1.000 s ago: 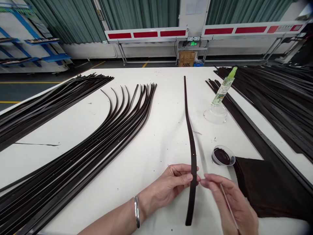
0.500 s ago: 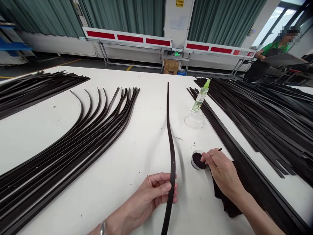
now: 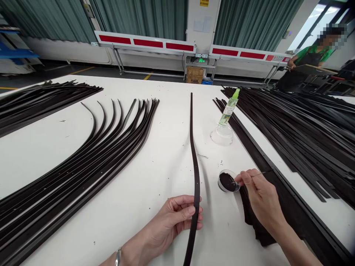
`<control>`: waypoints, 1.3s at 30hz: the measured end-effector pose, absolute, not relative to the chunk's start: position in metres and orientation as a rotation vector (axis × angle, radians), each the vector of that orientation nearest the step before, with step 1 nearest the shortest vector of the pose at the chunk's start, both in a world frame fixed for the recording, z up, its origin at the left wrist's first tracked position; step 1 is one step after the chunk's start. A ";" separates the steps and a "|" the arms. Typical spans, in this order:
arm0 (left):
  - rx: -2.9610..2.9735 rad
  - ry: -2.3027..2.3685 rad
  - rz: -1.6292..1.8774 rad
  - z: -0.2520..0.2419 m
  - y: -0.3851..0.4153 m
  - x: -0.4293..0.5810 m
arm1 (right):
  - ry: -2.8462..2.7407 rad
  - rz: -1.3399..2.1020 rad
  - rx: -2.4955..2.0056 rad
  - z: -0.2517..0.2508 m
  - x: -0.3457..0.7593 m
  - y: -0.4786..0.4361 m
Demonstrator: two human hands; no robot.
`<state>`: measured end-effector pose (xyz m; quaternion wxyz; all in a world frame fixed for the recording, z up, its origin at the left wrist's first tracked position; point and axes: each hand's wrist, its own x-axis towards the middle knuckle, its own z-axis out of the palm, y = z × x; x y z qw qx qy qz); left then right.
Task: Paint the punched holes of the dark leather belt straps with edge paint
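Observation:
Between thumb and fingers, my left hand [image 3: 177,218] grips a long, narrow dark brown strip [image 3: 195,166], which looks like leather. The strip bows up off the table near the hand, and its far end lies flat. My right hand [image 3: 262,197] pinches a thin stick-like tool [image 3: 260,174]; its exact kind is unclear. The tool's lower tip is at the right side of a small clear cup [image 3: 237,186] of dark paste or liquid [image 3: 227,181]. A dark cloth [image 3: 260,236] lies under my right wrist.
Many curved dark strips [image 3: 111,147] fan out on the left of the white table [image 3: 133,210]. More strips [image 3: 294,129] are piled on the right. A green spray bottle [image 3: 229,108] stands tilted behind the cup, by a clear dome-like piece [image 3: 222,136]. A person [image 3: 310,61] stands far right.
My right hand has shifted right and slightly back from the cup, with the tool now lying flatter. My left hand holds the strip as before. The far person's board has tilted.

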<state>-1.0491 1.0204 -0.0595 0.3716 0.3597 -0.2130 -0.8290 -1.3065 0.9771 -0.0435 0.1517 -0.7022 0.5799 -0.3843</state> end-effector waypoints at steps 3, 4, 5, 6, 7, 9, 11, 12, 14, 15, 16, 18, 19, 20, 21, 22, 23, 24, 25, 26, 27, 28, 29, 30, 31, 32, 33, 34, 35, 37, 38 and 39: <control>0.901 -0.539 -2.128 -0.060 1.021 -1.049 | 1.666 -1.211 -1.640 -0.038 -1.304 0.987; 0.893 -0.533 -2.128 -0.061 1.021 -1.049 | 1.632 -1.235 -1.542 -0.038 -1.302 0.990; 0.887 -0.525 -2.126 -0.062 1.021 -1.049 | 1.589 -1.248 -1.485 -0.038 -1.299 0.994; 0.882 -0.517 -2.123 -0.063 1.022 -1.049 | 1.546 -1.255 -1.454 -0.038 -1.295 0.997; 0.880 -0.510 -2.119 -0.063 1.022 -1.050 | 1.515 -1.260 -1.450 -0.038 -1.291 1.001; 0.875 -0.504 -2.112 -0.064 1.023 -1.050 | 1.499 -1.249 -1.514 -0.037 -1.282 1.010; 0.859 -0.511 -2.119 -0.064 1.024 -1.051 | 1.454 -1.235 -1.683 -0.033 -1.273 1.019; 0.846 -0.515 -2.126 -0.064 1.024 -1.051 | 1.397 -1.233 -1.795 -0.031 -1.269 1.022; 0.822 -0.518 -2.142 -0.064 1.024 -1.051 | 1.220 -1.238 -2.001 -0.029 -1.261 1.026; 0.812 -0.517 -2.148 -0.064 1.023 -1.051 | 1.133 -1.244 -2.078 -0.028 -1.258 1.027; 0.805 -0.513 -2.150 -0.064 1.023 -1.051 | 1.068 -1.242 -2.133 -0.028 -1.255 1.027; 0.803 -0.505 -2.152 -0.064 1.023 -1.051 | 0.990 -1.235 -2.194 -0.030 -1.250 1.026; 0.803 -0.504 -2.150 -0.064 1.023 -1.051 | 0.962 -1.232 -2.212 -0.031 -1.248 1.026; 0.801 -0.506 -2.148 -0.064 1.023 -1.051 | 0.938 -1.232 -2.225 -0.033 -1.247 1.025; 0.798 -0.511 -2.146 -0.064 1.023 -1.051 | 0.918 -1.231 -2.235 -0.034 -1.246 1.024; 0.795 -0.518 -2.144 -0.064 1.023 -1.051 | 0.904 -1.231 -2.240 -0.035 -1.245 1.024; 0.792 -0.525 -2.143 -0.064 1.023 -1.051 | 0.894 -1.232 -2.243 -0.036 -1.245 1.024; 0.791 -0.529 -2.141 -0.064 1.023 -1.051 | 0.891 -1.231 -2.242 -0.037 -1.245 1.024; 0.792 -0.532 -2.141 -0.064 1.023 -1.050 | 0.888 -1.229 -2.240 -0.038 -1.244 1.024; 0.793 -0.534 -2.141 -0.064 1.023 -1.050 | 0.886 -1.228 -2.237 -0.038 -1.244 1.024; 0.792 -0.536 -2.142 -0.065 1.023 -1.050 | 0.879 -1.225 -2.239 -0.039 -1.244 1.024; 0.790 -0.539 -2.143 -0.065 1.023 -1.050 | 0.870 -1.219 -2.243 -0.039 -1.244 1.024; 0.787 -0.541 -2.146 -0.065 1.022 -1.050 | 0.861 -1.214 -2.246 -0.040 -1.244 1.024; 0.784 -0.543 -2.147 -0.066 1.022 -1.050 | 0.854 -1.210 -2.249 -0.040 -1.244 1.024; 0.783 -0.543 -2.146 -0.066 1.022 -1.050 | 0.847 -1.209 -2.252 -0.040 -1.243 1.023; 0.782 -0.543 -2.145 -0.067 1.022 -1.050 | 0.844 -1.207 -2.254 -0.040 -1.243 1.023; 0.781 -0.542 -2.145 -0.067 1.022 -1.050 | 0.842 -1.204 -2.258 -0.040 -1.243 1.023; 0.780 -0.543 -2.146 -0.067 1.022 -1.050 | 0.838 -1.203 -2.266 -0.040 -1.242 1.022; 0.778 -0.544 -2.148 -0.067 1.022 -1.050 | 0.831 -1.200 -2.278 -0.040 -1.242 1.022; 0.775 -0.550 -2.152 -0.067 1.022 -1.051 | 0.816 -1.197 -2.307 -0.039 -1.241 1.021; 0.774 -0.554 -2.149 -0.067 1.022 -1.051 | 0.812 -1.199 -2.321 -0.039 -1.241 1.021; 0.774 -0.556 -2.145 -0.066 1.022 -1.051 | 0.817 -1.203 -2.329 -0.039 -1.240 1.021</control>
